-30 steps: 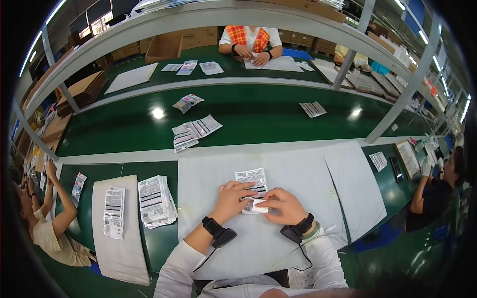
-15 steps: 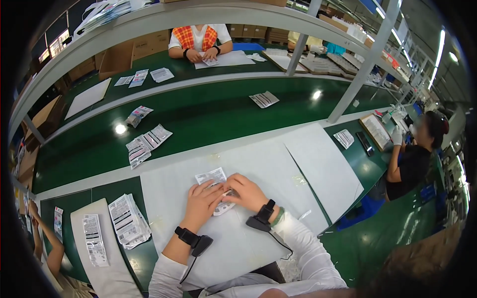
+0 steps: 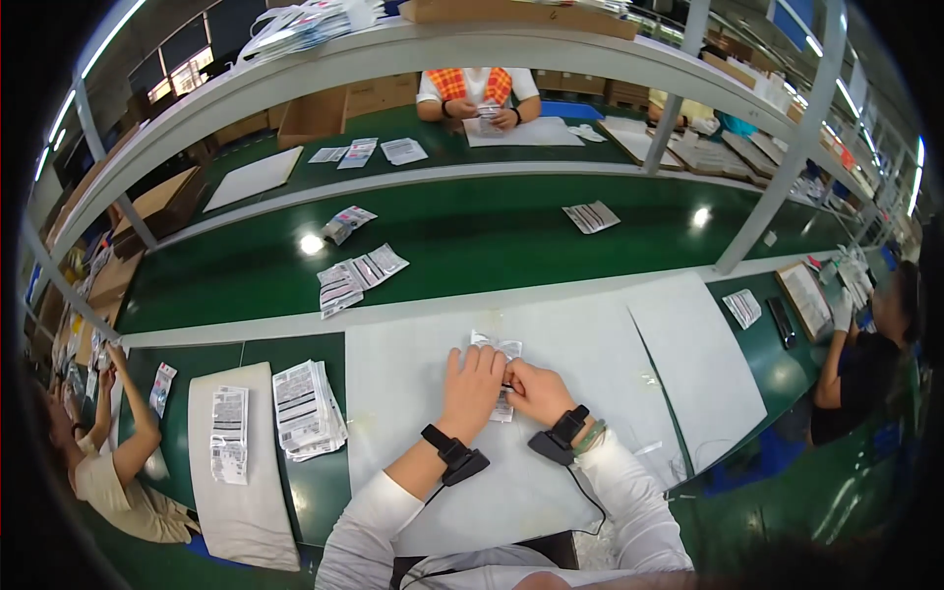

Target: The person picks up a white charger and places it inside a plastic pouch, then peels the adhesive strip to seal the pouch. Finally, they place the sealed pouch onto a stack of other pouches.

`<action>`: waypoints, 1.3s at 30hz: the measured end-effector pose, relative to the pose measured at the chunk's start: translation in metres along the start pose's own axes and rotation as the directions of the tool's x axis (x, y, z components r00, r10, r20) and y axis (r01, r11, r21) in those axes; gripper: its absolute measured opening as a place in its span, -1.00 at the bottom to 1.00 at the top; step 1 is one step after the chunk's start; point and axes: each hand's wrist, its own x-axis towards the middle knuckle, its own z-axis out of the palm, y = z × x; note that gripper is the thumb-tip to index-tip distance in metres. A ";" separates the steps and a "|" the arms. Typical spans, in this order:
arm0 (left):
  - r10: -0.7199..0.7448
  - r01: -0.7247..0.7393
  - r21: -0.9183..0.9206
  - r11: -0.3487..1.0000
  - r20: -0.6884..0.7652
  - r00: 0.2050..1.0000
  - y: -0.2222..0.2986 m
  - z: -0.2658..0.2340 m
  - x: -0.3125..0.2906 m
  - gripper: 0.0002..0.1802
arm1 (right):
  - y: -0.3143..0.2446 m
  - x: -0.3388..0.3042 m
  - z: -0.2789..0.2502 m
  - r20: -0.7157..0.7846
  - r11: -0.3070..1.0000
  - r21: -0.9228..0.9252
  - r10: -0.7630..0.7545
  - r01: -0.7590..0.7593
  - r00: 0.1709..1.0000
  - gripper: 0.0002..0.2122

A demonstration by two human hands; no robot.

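Note:
A small silver-white printed pouch (image 3: 509,348) lies on the white sheet (image 3: 423,344) in front of me, mostly hidden under my hands. My left hand (image 3: 472,388) rests across it, palm down, with the fingers stretched forward. Close against it, my right hand (image 3: 539,393) has curled fingers pinching at the pouch's right side. Its lower end (image 3: 502,408) shows between my two hands. Exactly what the right fingertips grip is hidden.
To the left are a stack of printed pouches (image 3: 308,408) and another pouch (image 3: 230,433) on a pale board. More pouches (image 3: 359,278) lie on the green belt beyond. A shelf frame (image 3: 787,187) crosses ahead. Co-workers sit opposite (image 3: 482,98), left (image 3: 123,462) and right (image 3: 865,364).
My view has swung left, so the scene sits further right. My right fingers are curled more tightly, and the pouch lies straighter under my left hand. The person opposite has lifted a small packet.

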 end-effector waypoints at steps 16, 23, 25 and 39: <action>-0.045 0.041 0.041 0.998 0.095 0.994 0.008 0.003 0.009 -0.62 | 0.009 -0.003 -0.009 0.029 1.000 0.020 0.022 -0.023 0.999 -0.74; -0.103 0.144 -0.353 0.924 0.134 0.986 -0.004 0.001 -0.018 -0.35 | 0.018 -0.008 -0.017 0.058 0.989 0.146 0.028 -0.036 0.998 -0.71; -0.104 0.173 -0.450 0.876 0.175 0.979 -0.007 -0.009 -0.022 -0.29 | 0.015 -0.009 -0.018 -0.056 0.997 0.058 -0.040 0.043 0.998 -0.70; -0.069 0.198 -0.414 0.888 0.306 0.950 -0.004 -0.008 -0.023 -0.24 | 0.017 -0.021 -0.022 -0.165 0.981 -0.043 -0.193 0.188 0.967 -0.69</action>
